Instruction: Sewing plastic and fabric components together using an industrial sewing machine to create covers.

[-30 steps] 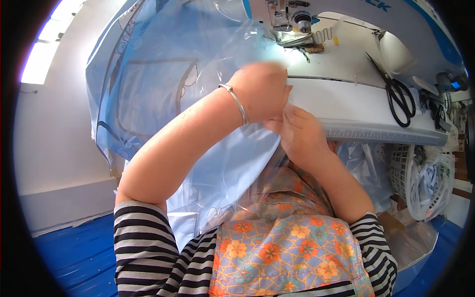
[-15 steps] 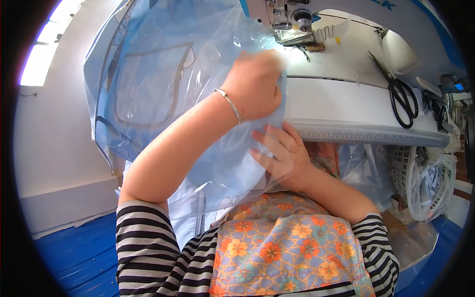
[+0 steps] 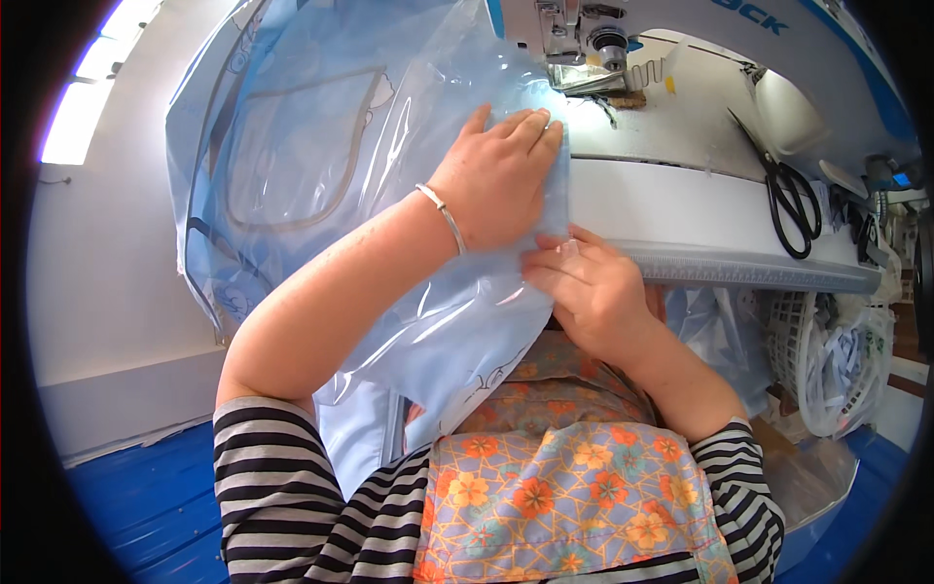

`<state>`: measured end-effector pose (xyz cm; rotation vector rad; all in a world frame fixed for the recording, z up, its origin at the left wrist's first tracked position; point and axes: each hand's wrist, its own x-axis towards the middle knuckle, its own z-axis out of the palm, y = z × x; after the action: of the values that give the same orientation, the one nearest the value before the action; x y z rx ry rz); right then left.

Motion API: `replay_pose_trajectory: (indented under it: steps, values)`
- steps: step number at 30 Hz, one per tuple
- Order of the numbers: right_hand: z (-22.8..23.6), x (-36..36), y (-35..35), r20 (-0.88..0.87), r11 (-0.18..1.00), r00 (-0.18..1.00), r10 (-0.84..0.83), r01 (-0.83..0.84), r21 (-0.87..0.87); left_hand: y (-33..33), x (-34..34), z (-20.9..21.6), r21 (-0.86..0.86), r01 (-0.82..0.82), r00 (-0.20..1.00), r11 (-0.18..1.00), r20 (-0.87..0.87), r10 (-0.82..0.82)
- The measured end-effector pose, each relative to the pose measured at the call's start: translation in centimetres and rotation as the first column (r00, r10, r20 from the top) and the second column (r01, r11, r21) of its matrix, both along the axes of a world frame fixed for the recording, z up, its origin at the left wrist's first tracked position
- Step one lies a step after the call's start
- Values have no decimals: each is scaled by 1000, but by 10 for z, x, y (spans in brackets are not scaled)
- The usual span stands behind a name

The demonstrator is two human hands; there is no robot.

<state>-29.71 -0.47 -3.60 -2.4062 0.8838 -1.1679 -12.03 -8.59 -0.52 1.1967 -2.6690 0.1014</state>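
Light blue fabric with a glossy clear plastic layer (image 3: 428, 311) spreads across the left of the table and drapes down over my lap. A clear pocket (image 3: 306, 156) with grey edging shows on it. My left hand (image 3: 501, 180) lies flat on the plastic near its right edge, fingers stretched toward the sewing machine's needle area. Just below it, my right hand (image 3: 593, 287) pinches the right edge of the plastic-covered fabric, its fingertips partly hidden by the sheet. The sewing machine head (image 3: 584, 44) stands just beyond my left fingertips.
Black scissors (image 3: 790, 200) lie on the white table at the right. A ruler strip (image 3: 759, 271) runs along the table's front edge. Below it at the right hangs a white basket (image 3: 788, 336) with scraps in a plastic bag. A bent wire guide (image 3: 642, 76) sits by the machine.
My right hand has come out from beneath the clear plastic and its fingers have closed on the edge. The left hand's fingers have straightened out flat. The sheet's lower edge has shifted.
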Motion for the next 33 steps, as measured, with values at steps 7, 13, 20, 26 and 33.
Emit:
replay_pose_trajectory:
  steps: [7,13,20,26,33]
  values:
    - [1,-10,-24,-9,998,998,-59,59,5,-22,5,6,-39,122,985,992,130,-116]
    - [5,-7,-27,-88,998,995,-48,45,-39,-51,22,8,-87,328,940,941,134,-315]
    - [3,-9,-14,-266,999,964,13,-25,-44,-28,13,22,238,262,965,935,-51,-257]
    - [-2,-3,-4,-336,997,940,60,-73,-27,-9,25,8,185,278,960,943,-25,-278]
    - [-9,14,3,-319,997,947,-36,11,-81,-20,37,10,157,396,915,905,9,-402]
